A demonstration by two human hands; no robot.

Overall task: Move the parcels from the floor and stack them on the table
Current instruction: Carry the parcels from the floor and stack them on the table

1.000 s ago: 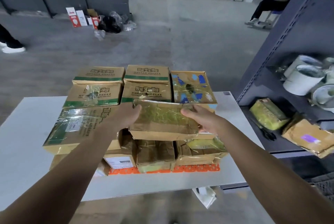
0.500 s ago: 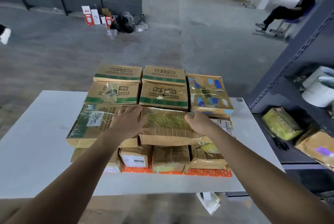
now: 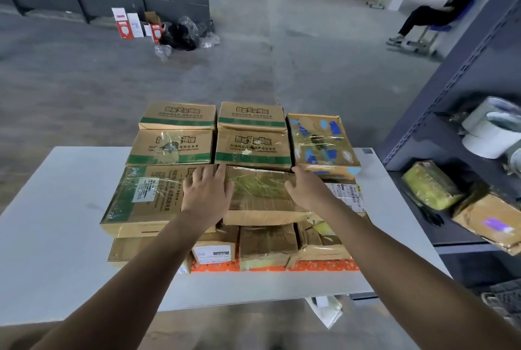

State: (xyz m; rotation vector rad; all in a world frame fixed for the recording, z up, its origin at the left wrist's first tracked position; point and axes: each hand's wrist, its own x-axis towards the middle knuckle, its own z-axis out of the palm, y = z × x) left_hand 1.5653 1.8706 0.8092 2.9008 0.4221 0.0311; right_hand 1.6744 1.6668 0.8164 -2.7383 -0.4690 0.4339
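your left hand (image 3: 207,194) and right hand (image 3: 307,191) press flat, gripping nothing, on the taped parcel (image 3: 262,197), set atop the stack (image 3: 251,149) on the table (image 3: 56,208). this 1 looks placed; whether more wait on the floor (image 3: 310,67) can't be told.

The brown cardboard parcels (image 3: 252,146) carry green bands and black lettering; the square brown parcel (image 3: 321,143) is blotched with blue patches. An orange strip (image 3: 324,265) dotted with white edges the stack's foot, on the plain white counter (image 3: 56,208). The wrapped packet (image 3: 428,184) is yellow-green.
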